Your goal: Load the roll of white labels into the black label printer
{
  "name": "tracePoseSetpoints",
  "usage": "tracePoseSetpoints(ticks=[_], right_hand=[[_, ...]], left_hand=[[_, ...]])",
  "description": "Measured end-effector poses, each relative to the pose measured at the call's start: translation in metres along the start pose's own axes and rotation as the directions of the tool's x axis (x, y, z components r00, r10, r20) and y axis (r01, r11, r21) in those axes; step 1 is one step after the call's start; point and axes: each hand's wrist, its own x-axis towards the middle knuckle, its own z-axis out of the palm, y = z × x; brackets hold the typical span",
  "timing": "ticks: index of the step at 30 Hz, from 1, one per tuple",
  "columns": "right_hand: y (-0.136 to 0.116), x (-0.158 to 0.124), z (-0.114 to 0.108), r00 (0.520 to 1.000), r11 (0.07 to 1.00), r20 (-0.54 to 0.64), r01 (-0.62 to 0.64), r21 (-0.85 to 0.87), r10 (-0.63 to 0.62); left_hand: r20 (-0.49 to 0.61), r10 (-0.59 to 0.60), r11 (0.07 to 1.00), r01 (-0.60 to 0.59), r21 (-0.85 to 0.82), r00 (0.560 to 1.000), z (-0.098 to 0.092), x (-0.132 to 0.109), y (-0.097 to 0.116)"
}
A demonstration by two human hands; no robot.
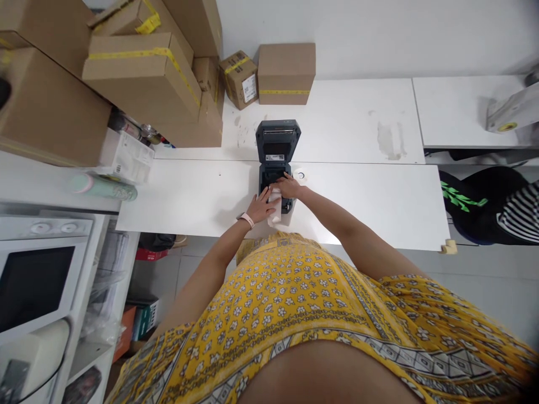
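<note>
Head view: we see the dark printer (278,147) on the worktop (370,205), around mid-length, lid raised toward the far edge. White paper (276,213) runs from its open body toward the near edge. Left grip (261,208) lies against the paper's left side, thumb spread from fingers; any pinch, we cannot tell. Right grip (287,186) bends over the printer's body, paper just beside; its closure we cannot tell.

Dark blue-grey label printer (275,166), lid (278,148) hinged up and tilted back, interior exposed, small white sticker (274,157) on lid's inner face, resting on white tabletop (362,196), white paper strip (276,216) lying across its near side (inner end obscured)
</note>
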Motion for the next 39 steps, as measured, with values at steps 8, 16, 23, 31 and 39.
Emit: tracePoseSetpoints(ticks=[8,16,23,31,39], right_hand=[[0.003,0.004,0.002,1.0,1.0,0.015,0.002,-0.007,-0.002],[0.007,0.004,0.007,1.0,1.0,0.015,0.011,-0.007,-0.011],[-0.011,-0.008,-0.007,0.999,0.998,-0.027,-0.025,0.057,0.027],[0.016,-0.013,-0.096,0.593,0.926,-0.73,-0.078,0.368,0.34],[0.037,0.003,-0.137,0.678,0.812,-0.614,0.043,0.583,0.405]], left_hand=[[0.032,-0.01,1.0,0.009,0.025,0.999,-0.002,0.001,0.001],[0.042,0.004,1.0,-0.005,0.028,0.999,-0.002,0.002,0.001],[-0.019,0.048,0.999,-0.048,0.021,0.999,0.002,-0.003,0.002],[0.042,0.144,0.984,-0.148,0.097,0.989,0.016,-0.04,0.033],[0.083,0.131,0.991,-0.132,0.0,0.988,0.015,-0.046,0.04]])
